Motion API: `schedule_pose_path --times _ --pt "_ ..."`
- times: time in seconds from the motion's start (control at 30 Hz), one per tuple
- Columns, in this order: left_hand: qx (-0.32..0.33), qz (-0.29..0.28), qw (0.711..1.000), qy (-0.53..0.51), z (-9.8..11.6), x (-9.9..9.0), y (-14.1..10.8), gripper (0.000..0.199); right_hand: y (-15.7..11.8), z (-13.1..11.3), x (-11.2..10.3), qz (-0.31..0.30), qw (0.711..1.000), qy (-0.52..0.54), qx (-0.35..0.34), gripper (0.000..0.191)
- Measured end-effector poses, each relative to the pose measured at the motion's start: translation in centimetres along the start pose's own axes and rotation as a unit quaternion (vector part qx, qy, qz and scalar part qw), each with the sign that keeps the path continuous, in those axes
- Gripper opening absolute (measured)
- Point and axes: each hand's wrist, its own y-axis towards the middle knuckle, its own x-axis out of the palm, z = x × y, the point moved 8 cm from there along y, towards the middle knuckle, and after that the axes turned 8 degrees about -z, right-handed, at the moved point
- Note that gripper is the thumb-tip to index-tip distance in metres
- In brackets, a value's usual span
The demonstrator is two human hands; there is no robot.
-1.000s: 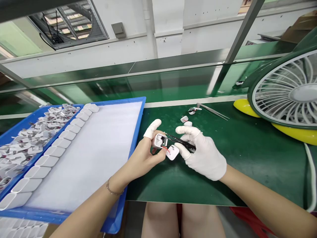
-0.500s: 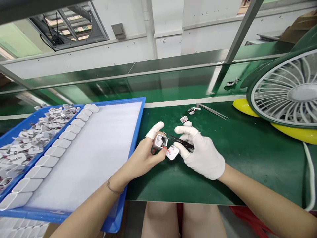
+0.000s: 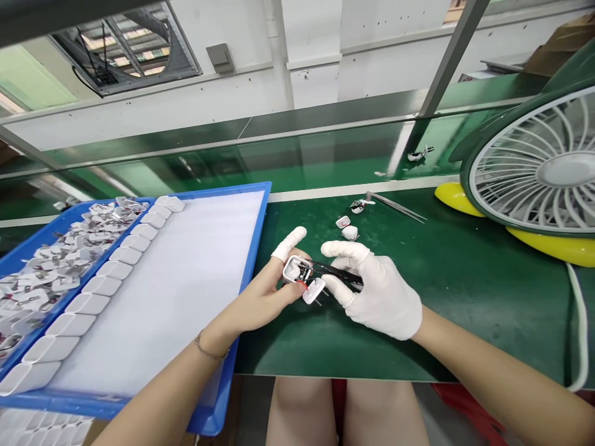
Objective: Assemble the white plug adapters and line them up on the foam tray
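Note:
My left hand (image 3: 266,290) is closed around a small white plastic housing (image 3: 288,270), its open end facing right; a finger cot covers one finger. Inside the housing some electronic parts show. A white plug cover (image 3: 314,290) with metal pins hangs at the opening on a red wire, close to my left fingers. My right hand (image 3: 383,294), in a white glove, grips black tweezers (image 3: 341,271). The tweezer tips reach into the mouth of the housing. Past my hands lie a white cover (image 3: 343,222) and a wired white part (image 3: 350,233).
A blue tray (image 3: 253,248) at left holds a row of white housings (image 3: 105,285). Beside it, another blue tray holds many loose wired parts (image 3: 69,248). Silver tweezers (image 3: 397,207) and a part (image 3: 357,205) lie farther back. A fan (image 3: 548,173) stands right.
The tweezer tips have moved left, deeper into the housing's opening. The plug cover has shifted left and turned, showing its pins. A wired part on the far green strip has slid left.

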Motion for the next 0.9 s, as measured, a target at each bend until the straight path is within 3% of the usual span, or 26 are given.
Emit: schedule_pose_path --times 0.23,0.9 --pt "0.001 0.001 1.0 0.029 -0.06 0.04 0.13 0.073 0.09 -0.16 0.41 -0.036 0.999 0.008 -0.007 0.036" --pt "0.003 -0.008 0.998 0.06 0.09 0.29 0.18 0.072 0.13 0.06 0.46 -0.038 0.999 0.005 -0.003 0.038"
